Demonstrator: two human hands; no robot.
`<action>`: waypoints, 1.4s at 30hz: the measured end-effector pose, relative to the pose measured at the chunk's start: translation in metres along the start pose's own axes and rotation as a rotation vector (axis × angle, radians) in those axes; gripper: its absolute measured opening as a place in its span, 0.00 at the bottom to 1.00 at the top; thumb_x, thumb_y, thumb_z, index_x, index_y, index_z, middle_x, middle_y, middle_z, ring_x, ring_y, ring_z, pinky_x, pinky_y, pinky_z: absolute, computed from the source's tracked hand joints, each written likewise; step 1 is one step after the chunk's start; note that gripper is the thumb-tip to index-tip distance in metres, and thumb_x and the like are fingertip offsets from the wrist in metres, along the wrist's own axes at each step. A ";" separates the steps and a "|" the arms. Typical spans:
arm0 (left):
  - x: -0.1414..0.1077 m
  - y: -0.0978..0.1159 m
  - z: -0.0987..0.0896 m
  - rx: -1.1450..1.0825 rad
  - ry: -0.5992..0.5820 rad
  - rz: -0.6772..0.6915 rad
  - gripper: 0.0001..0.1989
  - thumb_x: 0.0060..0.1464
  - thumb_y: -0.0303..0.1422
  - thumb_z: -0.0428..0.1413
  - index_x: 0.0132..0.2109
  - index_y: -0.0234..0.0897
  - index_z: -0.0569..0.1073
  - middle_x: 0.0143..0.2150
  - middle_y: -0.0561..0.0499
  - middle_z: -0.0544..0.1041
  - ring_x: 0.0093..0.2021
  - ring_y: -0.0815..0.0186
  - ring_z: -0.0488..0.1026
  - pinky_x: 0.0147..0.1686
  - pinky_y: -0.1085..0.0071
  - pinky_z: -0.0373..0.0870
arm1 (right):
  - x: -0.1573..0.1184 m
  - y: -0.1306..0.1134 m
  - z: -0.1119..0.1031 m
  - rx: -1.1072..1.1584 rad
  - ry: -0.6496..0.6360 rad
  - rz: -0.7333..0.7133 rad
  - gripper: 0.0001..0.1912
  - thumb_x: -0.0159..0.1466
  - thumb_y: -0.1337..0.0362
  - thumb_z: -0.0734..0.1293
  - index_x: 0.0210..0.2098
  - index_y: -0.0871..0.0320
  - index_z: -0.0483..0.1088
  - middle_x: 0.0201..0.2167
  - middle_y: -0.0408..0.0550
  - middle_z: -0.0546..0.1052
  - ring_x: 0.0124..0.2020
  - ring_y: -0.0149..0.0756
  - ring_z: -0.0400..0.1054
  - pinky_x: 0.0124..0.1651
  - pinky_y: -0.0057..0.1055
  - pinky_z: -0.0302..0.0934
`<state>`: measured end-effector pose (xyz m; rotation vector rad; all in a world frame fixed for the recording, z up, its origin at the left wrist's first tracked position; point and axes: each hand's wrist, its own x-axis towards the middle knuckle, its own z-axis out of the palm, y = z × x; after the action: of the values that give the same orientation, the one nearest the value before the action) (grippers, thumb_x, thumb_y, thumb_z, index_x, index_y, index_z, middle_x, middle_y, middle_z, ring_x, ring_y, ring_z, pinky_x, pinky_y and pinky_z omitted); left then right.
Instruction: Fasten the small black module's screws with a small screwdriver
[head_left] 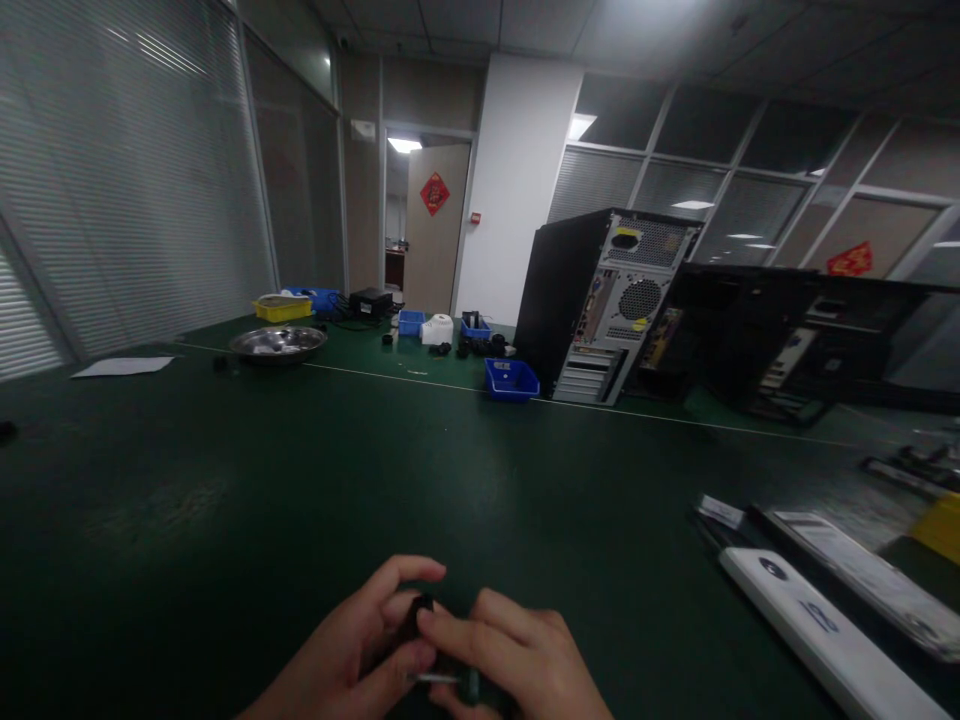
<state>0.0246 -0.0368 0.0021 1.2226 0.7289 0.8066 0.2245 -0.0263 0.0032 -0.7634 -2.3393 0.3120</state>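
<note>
My left hand (360, 640) and my right hand (517, 650) meet low in the middle of the view, above the green tabletop. A small black part (424, 603) is pinched in the fingers of my left hand, whose index finger is raised and curved over it. My right fingertips press against the same part from the right. Below it, a thin metal shaft (435, 678) points left out of my right hand, with a dark greenish piece (472, 684) at its right end. It looks like a small screwdriver, but my fingers hide most of it.
To the right lie a white slab-shaped device (817, 620) and other long parts. Computer towers (570, 300) stand at the back right beside a blue bin (511, 380). A metal bowl (278, 343), a yellow tray (282, 308) and paper (124, 367) are at the back left.
</note>
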 end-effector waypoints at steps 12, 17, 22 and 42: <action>0.004 0.009 -0.008 -0.030 0.110 -0.008 0.20 0.55 0.46 0.57 0.50 0.41 0.73 0.37 0.51 0.76 0.37 0.59 0.73 0.40 0.63 0.67 | 0.000 0.002 -0.009 0.187 -0.120 0.147 0.14 0.63 0.61 0.67 0.47 0.56 0.76 0.32 0.52 0.80 0.30 0.39 0.75 0.29 0.27 0.63; 0.004 0.009 -0.009 0.018 0.125 -0.032 0.23 0.54 0.50 0.57 0.51 0.42 0.74 0.34 0.52 0.75 0.33 0.62 0.70 0.36 0.66 0.67 | -0.001 0.004 0.001 0.173 -0.045 0.093 0.15 0.65 0.55 0.63 0.45 0.51 0.77 0.28 0.49 0.79 0.25 0.35 0.73 0.24 0.25 0.60; 0.003 0.006 -0.013 0.069 0.200 -0.015 0.24 0.58 0.51 0.52 0.53 0.41 0.74 0.31 0.52 0.74 0.32 0.63 0.68 0.34 0.68 0.64 | -0.001 0.004 0.000 0.122 -0.050 0.072 0.17 0.66 0.52 0.62 0.44 0.53 0.77 0.25 0.47 0.78 0.22 0.32 0.72 0.22 0.24 0.58; 0.007 0.009 -0.013 0.192 0.264 -0.100 0.25 0.60 0.50 0.47 0.55 0.40 0.72 0.29 0.54 0.70 0.31 0.64 0.65 0.34 0.70 0.63 | 0.003 -0.006 -0.019 0.219 -0.005 0.235 0.12 0.60 0.67 0.67 0.44 0.56 0.74 0.32 0.49 0.79 0.33 0.38 0.74 0.38 0.27 0.67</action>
<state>0.0163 -0.0230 0.0079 1.2515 1.0951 0.8379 0.2322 -0.0291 0.0216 -0.9286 -2.1754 0.6607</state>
